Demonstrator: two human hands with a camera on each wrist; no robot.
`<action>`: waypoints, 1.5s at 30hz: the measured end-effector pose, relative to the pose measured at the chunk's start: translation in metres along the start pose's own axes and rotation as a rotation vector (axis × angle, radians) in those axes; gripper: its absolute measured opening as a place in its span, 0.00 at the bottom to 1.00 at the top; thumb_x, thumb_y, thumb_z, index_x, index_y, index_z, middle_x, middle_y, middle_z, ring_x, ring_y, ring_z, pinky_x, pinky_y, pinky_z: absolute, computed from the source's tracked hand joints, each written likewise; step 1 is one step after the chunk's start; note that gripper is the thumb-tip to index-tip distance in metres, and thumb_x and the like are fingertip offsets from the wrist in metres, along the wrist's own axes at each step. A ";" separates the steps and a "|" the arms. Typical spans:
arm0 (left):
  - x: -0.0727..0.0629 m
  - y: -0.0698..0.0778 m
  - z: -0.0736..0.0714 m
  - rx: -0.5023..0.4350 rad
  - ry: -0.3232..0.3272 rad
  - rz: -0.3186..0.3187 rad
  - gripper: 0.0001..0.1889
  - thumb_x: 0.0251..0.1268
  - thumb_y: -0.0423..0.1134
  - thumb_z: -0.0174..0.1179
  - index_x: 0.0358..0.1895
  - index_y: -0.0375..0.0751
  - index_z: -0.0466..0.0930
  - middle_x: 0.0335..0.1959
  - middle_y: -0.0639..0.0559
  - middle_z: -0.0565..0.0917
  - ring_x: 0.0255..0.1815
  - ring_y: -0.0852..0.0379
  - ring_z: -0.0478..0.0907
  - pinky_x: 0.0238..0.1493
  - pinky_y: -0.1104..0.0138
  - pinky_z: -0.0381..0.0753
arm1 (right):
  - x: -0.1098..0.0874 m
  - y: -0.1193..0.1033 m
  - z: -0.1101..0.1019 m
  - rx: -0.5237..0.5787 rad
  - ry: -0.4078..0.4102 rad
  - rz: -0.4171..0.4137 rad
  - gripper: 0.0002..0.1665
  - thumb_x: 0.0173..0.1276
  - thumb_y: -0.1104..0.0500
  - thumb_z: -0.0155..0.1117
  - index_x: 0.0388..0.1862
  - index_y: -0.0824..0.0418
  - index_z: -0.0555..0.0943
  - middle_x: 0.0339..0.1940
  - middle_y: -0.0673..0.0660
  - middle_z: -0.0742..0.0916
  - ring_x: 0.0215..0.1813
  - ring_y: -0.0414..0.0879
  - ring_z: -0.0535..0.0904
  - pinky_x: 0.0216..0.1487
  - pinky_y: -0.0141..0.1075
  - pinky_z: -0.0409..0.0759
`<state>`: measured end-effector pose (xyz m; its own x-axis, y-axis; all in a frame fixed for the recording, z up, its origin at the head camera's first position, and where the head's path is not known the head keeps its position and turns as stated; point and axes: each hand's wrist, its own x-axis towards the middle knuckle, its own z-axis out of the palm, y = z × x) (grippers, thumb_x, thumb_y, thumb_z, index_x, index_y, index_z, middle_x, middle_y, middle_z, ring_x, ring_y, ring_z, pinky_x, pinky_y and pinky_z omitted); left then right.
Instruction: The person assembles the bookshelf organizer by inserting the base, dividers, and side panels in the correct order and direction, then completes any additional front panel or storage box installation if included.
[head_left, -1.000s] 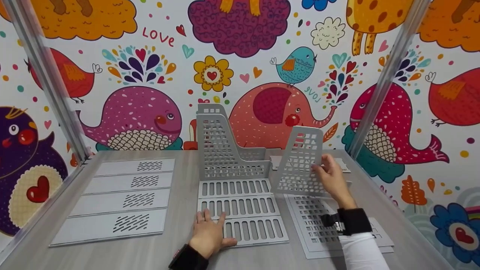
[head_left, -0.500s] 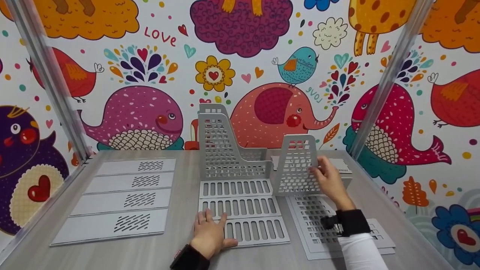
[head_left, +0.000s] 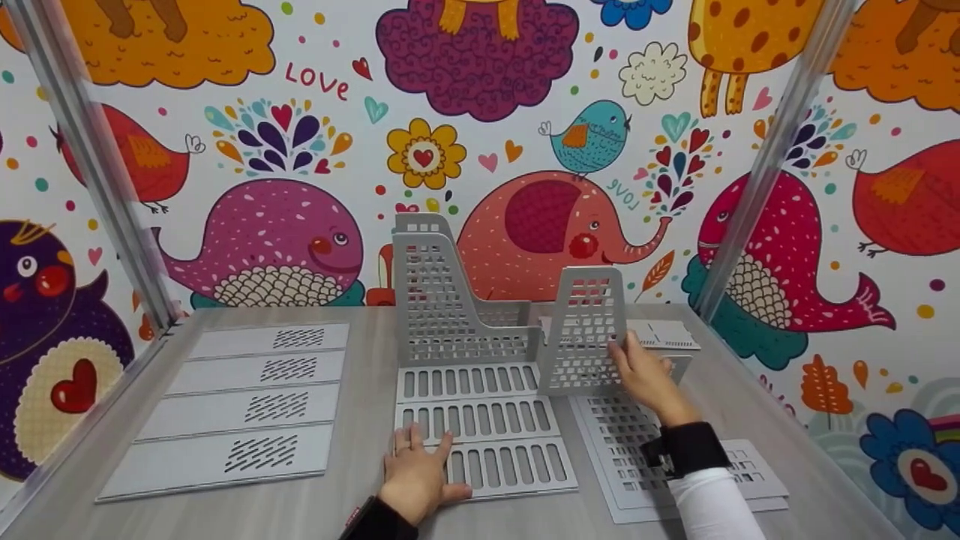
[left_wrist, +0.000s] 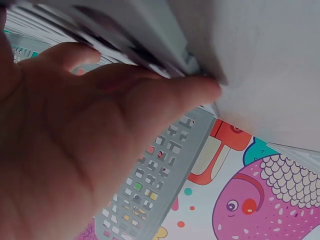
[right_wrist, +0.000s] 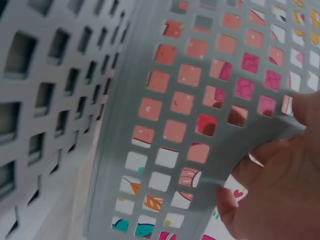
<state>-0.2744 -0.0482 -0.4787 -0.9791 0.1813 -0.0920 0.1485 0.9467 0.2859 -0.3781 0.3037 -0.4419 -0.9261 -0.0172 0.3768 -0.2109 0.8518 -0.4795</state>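
My right hand pinches the right edge of a grey perforated side panel, held upright above the table. In the right wrist view, the thumb and fingers clasp the edge of this panel; its lower right part is partly hidden by the hand in the head view. To its left stands a grey perforated magazine file. Grey slotted panels lie in front of the file. My left hand rests at their left edge, fingers extended and thumb along the near edge.
Pale panels with slanted slits lie in a row on the left. Flat perforated sheets lie stacked at the right under my forearm. A small pale plate sits at the back right. A patterned wall borders the table.
My right hand has carried the perforated panel a little left and down, closer to the magazine file, and its fingers have shifted lower on the panel's edge. The left hand stays in place.
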 end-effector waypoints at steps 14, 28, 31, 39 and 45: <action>-0.003 -0.008 0.004 -0.053 0.002 -0.007 0.44 0.49 0.58 0.74 0.70 0.44 0.72 0.74 0.22 0.60 0.75 0.21 0.56 0.66 0.29 0.64 | 0.003 -0.016 0.036 0.229 0.103 -0.202 0.10 0.77 0.63 0.56 0.32 0.60 0.71 0.23 0.50 0.76 0.26 0.36 0.67 0.31 0.30 0.67; 0.002 0.001 0.005 -0.023 -0.023 -0.016 0.44 0.49 0.61 0.72 0.71 0.46 0.71 0.73 0.22 0.62 0.75 0.22 0.57 0.65 0.30 0.66 | 0.006 -0.136 0.101 0.250 -0.027 -0.239 0.08 0.78 0.57 0.55 0.38 0.60 0.73 0.26 0.53 0.82 0.28 0.41 0.75 0.39 0.38 0.70; 0.004 0.003 0.005 0.008 -0.035 -0.032 0.44 0.50 0.62 0.71 0.71 0.48 0.70 0.74 0.23 0.62 0.75 0.23 0.57 0.65 0.31 0.67 | 0.005 -0.131 0.101 0.192 -0.002 -0.322 0.07 0.76 0.57 0.58 0.39 0.61 0.73 0.25 0.55 0.82 0.28 0.44 0.76 0.39 0.41 0.69; 0.007 0.006 0.005 0.019 -0.069 -0.030 0.46 0.50 0.64 0.70 0.73 0.49 0.68 0.75 0.25 0.60 0.76 0.23 0.55 0.67 0.32 0.66 | -0.003 -0.075 0.070 0.150 0.057 -0.132 0.25 0.74 0.53 0.60 0.59 0.72 0.75 0.56 0.70 0.83 0.58 0.64 0.79 0.68 0.65 0.61; 0.007 0.001 0.002 0.032 -0.066 -0.043 0.46 0.50 0.64 0.70 0.73 0.49 0.68 0.75 0.24 0.59 0.76 0.22 0.54 0.65 0.32 0.67 | -0.002 -0.045 0.028 0.117 -0.237 0.067 0.30 0.79 0.52 0.50 0.57 0.81 0.75 0.55 0.78 0.82 0.57 0.69 0.80 0.60 0.59 0.77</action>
<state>-0.2804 -0.0453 -0.4806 -0.9735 0.1564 -0.1667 0.1118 0.9619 0.2494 -0.3753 0.2504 -0.4432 -0.9837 -0.0962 0.1519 -0.1684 0.7890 -0.5908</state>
